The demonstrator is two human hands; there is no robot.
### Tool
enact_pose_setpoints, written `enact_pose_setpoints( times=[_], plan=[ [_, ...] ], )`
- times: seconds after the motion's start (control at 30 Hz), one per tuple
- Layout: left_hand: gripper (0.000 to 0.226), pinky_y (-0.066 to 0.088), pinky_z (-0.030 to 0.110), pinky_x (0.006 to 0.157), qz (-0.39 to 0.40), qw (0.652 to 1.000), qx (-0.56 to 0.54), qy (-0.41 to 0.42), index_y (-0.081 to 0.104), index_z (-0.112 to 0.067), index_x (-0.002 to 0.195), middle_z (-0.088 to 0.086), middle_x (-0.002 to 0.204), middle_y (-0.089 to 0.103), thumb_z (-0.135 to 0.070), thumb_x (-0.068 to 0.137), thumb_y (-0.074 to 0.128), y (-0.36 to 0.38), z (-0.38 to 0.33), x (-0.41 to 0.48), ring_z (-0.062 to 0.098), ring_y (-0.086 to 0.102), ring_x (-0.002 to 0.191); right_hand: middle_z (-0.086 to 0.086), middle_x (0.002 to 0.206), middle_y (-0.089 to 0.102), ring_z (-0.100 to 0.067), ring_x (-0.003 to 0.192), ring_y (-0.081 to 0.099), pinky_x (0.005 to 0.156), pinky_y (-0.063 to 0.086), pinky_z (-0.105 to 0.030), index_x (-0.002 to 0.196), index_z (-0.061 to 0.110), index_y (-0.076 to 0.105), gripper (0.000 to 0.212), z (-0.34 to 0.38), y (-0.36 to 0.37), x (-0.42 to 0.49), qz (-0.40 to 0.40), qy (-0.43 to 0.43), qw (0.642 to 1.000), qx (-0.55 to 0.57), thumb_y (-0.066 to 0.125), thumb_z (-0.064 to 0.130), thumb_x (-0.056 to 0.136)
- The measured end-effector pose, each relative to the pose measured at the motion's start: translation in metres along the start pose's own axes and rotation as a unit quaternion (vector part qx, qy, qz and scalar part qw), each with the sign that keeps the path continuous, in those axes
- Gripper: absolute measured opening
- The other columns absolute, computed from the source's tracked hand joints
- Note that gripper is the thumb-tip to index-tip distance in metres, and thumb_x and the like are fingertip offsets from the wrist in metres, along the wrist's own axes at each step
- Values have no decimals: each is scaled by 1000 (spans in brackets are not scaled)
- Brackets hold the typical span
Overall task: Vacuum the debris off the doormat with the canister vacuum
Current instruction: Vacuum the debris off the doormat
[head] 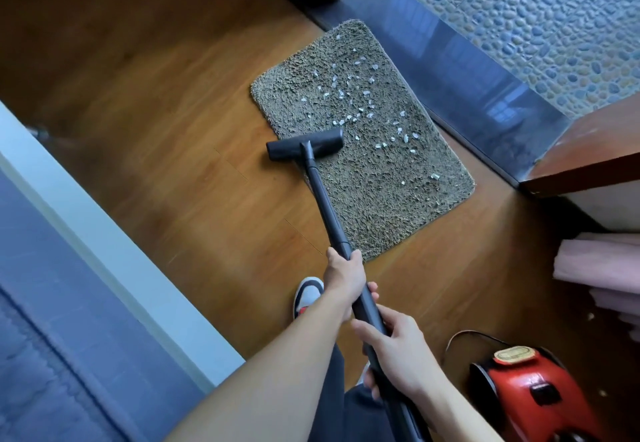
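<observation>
A shaggy grey-brown doormat (pixel 377 199) lies on the wooden floor, scattered with several small white scraps of debris (pixel 349 95) over its far half. The black vacuum floor head (pixel 304 145) rests on the mat's left edge, half on the wood. Its black wand (pixel 327 213) runs back toward me. My left hand (pixel 344 280) grips the wand higher up, and my right hand (pixel 398 348) grips it lower, nearer my body. The red canister vacuum (pixel 533 393) sits on the floor at the bottom right.
A dark glossy threshold (pixel 485 95) borders the mat's far side, with pebble flooring (pixel 536 19) beyond. A wooden frame (pixel 588 157) and pink curtain (pixel 599 265) stand at right. A white-edged blue surface (pixel 86 268) fills the left. My shoe (pixel 306 296) is below the mat.
</observation>
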State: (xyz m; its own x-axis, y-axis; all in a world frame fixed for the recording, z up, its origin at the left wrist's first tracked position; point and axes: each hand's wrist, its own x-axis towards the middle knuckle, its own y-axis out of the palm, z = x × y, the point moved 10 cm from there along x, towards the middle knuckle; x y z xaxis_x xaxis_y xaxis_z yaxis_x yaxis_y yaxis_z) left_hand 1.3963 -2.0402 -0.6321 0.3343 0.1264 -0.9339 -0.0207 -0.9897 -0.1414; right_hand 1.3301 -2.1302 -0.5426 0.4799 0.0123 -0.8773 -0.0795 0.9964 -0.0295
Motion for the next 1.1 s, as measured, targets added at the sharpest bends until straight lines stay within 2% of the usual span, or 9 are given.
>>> enact_pose_setpoints(
  times=[0.1, 0.2, 0.27, 0.37, 0.67, 0.83, 0.93, 1.1],
  plan=[
    [40, 51, 27, 42, 6, 1000, 18, -7, 28, -18, 141, 7, 81, 50, -30, 106, 42, 12, 28, -15, 14, 55, 42, -8, 58, 53, -32, 43, 59, 41, 50, -34, 103, 17, 65, 4, -27, -5, -18, 16, 6, 999, 28, 63, 18, 99],
    [44, 51, 28, 43, 11, 999, 33, -9, 29, -16, 143, 7, 84, 51, -31, 104, 43, 23, 48, -25, 13, 55, 38, -13, 61, 59, -34, 45, 60, 41, 52, -34, 108, 27, 64, 9, -47, -9, -32, 24, 25, 998, 45, 62, 21, 101],
    [47, 51, 28, 44, 12, 999, 33, -15, 28, -16, 145, 7, 84, 51, -31, 104, 43, 28, 55, -31, 13, 56, 38, -16, 66, 58, -33, 45, 59, 41, 52, -34, 109, 27, 64, 10, -52, -13, -39, 23, 33, 997, 58, 63, 22, 101],
    [48, 52, 28, 46, 14, 999, 47, -12, 26, -19, 148, 6, 85, 52, -32, 104, 43, 37, 48, -30, 14, 57, 42, -18, 73, 53, -30, 42, 58, 39, 50, -32, 108, 18, 64, 7, -51, -21, -37, 10, 29, 997, 70, 63, 19, 101],
    [34, 52, 30, 47, 37, 995, 97, 8, 32, -19, 134, 7, 83, 53, -32, 104, 41, 48, -18, 7, 17, 58, 45, -9, 68, 53, -31, 41, 59, 41, 50, -32, 101, 13, 65, 7, -9, -27, 7, -47, 18, 993, 102, 63, 20, 101],
    [45, 51, 29, 45, 49, 990, 130, 28, 27, -20, 145, 7, 88, 54, -31, 104, 41, 44, -75, 34, 15, 58, 44, -8, 67, 54, -30, 42, 59, 42, 49, -31, 94, 14, 64, 8, 43, -22, 33, -70, 21, 991, 113, 63, 20, 99],
    [39, 52, 29, 44, 54, 991, 120, 28, 30, -18, 140, 9, 86, 53, -30, 104, 42, 45, -113, 49, 16, 56, 44, -9, 69, 54, -27, 41, 59, 40, 48, -30, 89, 13, 61, 11, 79, -26, 51, -73, 24, 991, 105, 64, 20, 98],
    [31, 47, 26, 40, 53, 992, 108, 35, 32, -14, 132, 10, 76, 49, -28, 106, 41, 47, -167, 68, 18, 52, 44, -2, 54, 57, -26, 40, 57, 38, 47, -27, 95, 11, 64, 9, 127, -33, 80, -85, 21, 989, 115, 64, 19, 98]
  ],
)
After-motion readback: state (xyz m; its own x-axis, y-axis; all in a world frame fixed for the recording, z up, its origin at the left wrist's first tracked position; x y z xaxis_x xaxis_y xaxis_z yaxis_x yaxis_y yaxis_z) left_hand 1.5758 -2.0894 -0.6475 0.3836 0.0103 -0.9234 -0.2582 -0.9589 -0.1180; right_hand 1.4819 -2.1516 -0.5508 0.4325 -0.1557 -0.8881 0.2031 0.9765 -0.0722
